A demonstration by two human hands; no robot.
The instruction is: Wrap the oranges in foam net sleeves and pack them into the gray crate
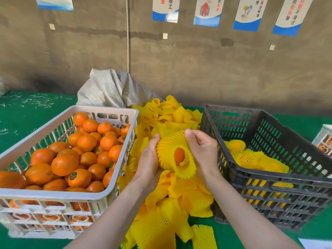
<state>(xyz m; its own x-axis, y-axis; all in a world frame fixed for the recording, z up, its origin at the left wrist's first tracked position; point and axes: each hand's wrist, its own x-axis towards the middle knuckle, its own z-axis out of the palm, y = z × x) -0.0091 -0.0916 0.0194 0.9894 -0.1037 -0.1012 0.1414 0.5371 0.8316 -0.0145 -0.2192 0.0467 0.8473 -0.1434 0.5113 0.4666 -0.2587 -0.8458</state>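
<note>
Between the two crates I hold an orange (179,155) inside a yellow foam net sleeve (172,142); only a patch of the fruit shows through the sleeve's open end. My left hand (150,159) grips the sleeve's left side and my right hand (202,150) grips its right side. A white crate (100,193) on the left is full of bare oranges (86,142). The dark gray crate (239,173) on the right holds a few sleeved oranges (249,158) at its bottom.
A heap of loose yellow foam sleeves (167,209) covers the green table (23,119) between the crates. A gray woven sack (111,88) stands behind the heap against the wall. Another white crate (324,139) shows at the right edge.
</note>
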